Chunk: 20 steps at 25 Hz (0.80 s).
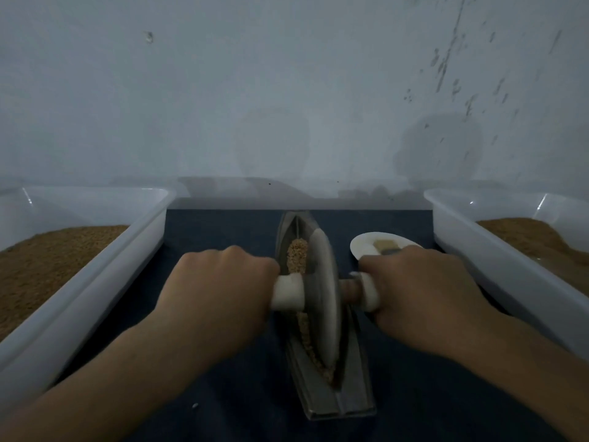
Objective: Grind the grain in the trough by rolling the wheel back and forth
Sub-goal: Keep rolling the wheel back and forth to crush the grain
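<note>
Nearest, the near end of the metal trough (338,406), on dark cloth (223,409). At mid-trough, upright in the groove, the wheel (322,282), with left hand (220,288) and right hand (414,295) clenched round its pale handles (288,291). Banked along the left wall, coarse grain (298,253), liable to spill over the rim under a tilted wheel or uneven push. Beyond, a white dish (373,242) and two tubs (95,298) of brown meal.

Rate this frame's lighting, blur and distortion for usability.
Head view: dim, bluish light; the wheel is smeared by motion blur, while the grain and trough look fairly sharp; wide-angle stretch splays the left bin and right bin outward; small glints on the right bin; soft shadows on the wall.
</note>
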### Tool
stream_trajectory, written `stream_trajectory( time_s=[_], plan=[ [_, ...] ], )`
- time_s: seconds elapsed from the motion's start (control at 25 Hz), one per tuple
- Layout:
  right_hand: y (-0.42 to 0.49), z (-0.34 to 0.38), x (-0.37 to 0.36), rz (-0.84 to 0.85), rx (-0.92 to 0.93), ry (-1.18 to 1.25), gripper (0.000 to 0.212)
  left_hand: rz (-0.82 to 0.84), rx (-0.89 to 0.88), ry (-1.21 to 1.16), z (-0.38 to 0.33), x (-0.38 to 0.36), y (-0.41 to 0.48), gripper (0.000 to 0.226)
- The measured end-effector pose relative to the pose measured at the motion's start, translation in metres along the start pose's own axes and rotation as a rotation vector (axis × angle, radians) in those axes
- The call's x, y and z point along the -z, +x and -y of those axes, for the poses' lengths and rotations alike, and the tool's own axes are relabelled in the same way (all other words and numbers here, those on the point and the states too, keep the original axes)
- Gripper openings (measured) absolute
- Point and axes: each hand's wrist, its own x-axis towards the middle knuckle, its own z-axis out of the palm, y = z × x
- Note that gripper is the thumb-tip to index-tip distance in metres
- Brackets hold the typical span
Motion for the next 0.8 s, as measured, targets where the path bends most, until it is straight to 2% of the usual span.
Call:
stream_trajectory(
  time_s=[0.04,0.08,0.16,0.24,0.32,0.4,0.44,0.52,0.6,0.72,0.8],
  plan=[
    [0.0,-0.001,-0.001,0.025,-0.014,-0.019,0.047,0.015,-0.01,-0.002,0.001,-0.001,0.006,0.048],
    [0.004,0.002,-0.005,0.074,-0.034,-0.022,0.051,0.088,0.013,0.021,-0.001,-0.007,0.009,0.037],
    [0.03,0.004,-0.023,0.145,-0.093,0.043,0.043,0.211,0.132,0.019,0.0,-0.026,0.033,0.014],
    [0.063,0.007,-0.032,0.219,-0.181,0.115,0.026,0.277,0.199,-0.025,0.005,-0.033,0.06,0.017],
    [0.075,0.004,-0.033,0.277,-0.189,0.137,0.021,0.295,0.216,-0.022,0.006,-0.031,0.067,0.019],
    [0.055,0.001,-0.022,0.267,-0.153,0.128,0.03,0.281,0.183,-0.038,0.004,-0.023,0.048,0.016],
    [0.036,0.002,-0.018,0.207,-0.108,0.087,0.039,0.22,0.129,-0.034,0.002,-0.02,0.032,0.014],
    [0.001,0.006,-0.006,0.056,-0.056,-0.02,0.055,0.096,0.018,-0.003,-0.002,-0.011,0.002,0.03],
    [-0.006,0.002,-0.004,0.005,-0.055,-0.057,0.058,0.013,-0.014,0.027,0.002,-0.006,0.0,0.043],
    [0.021,0.007,-0.02,0.119,-0.129,-0.034,0.047,0.159,0.123,0.038,0.0,-0.024,0.027,0.014],
    [0.056,0.012,-0.032,0.133,-0.178,0.028,0.028,0.285,0.202,-0.039,0.007,-0.034,0.056,0.012]
  ],
)
